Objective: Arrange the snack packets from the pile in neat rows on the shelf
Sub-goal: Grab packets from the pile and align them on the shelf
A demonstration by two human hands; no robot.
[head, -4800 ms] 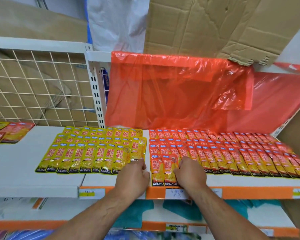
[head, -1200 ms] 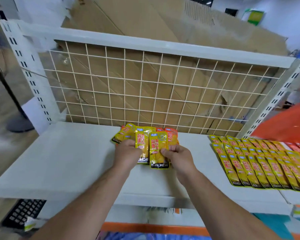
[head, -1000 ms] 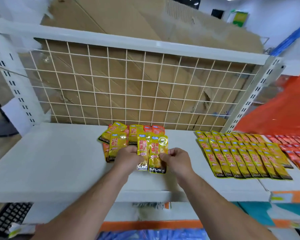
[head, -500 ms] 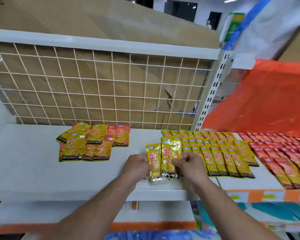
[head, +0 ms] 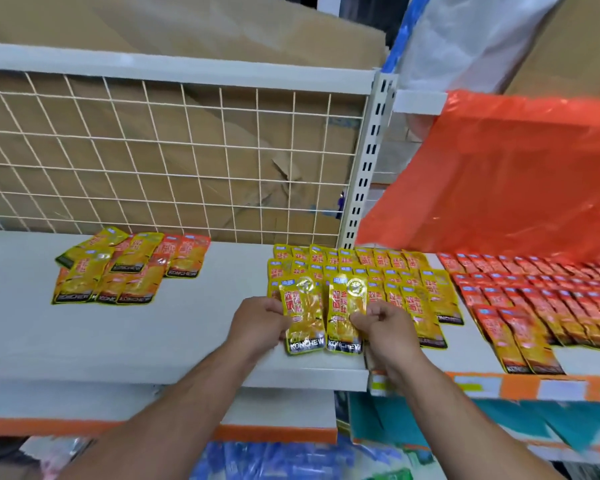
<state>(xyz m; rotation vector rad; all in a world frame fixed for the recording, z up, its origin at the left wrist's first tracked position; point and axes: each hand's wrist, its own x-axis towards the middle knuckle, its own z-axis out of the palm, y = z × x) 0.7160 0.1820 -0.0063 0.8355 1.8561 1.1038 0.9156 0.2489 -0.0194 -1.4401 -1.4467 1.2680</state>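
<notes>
My left hand (head: 261,322) pinches one yellow snack packet (head: 302,317) by its left edge. My right hand (head: 383,327) pinches a second yellow packet (head: 345,311) by its right edge. Both packets are held side by side over the front of the white shelf (head: 125,337), at the left end of the rows of yellow packets (head: 388,271). A loose pile of yellow and orange packets (head: 125,266) lies further left on the shelf. Rows of red packets (head: 541,296) fill the shelf section to the right.
A white wire grid (head: 174,161) backs the shelf, with cardboard (head: 187,29) behind and above it. A slotted upright post (head: 364,168) divides the two sections. A red plastic sheet (head: 499,174) hangs behind the red rows. Lower shelves with orange edge strips (head: 520,388) sit below.
Both hands picked two yellow packets from the pile and carried them right to the yellow rows. My view swung right with them, so the pile now lies at the left.
</notes>
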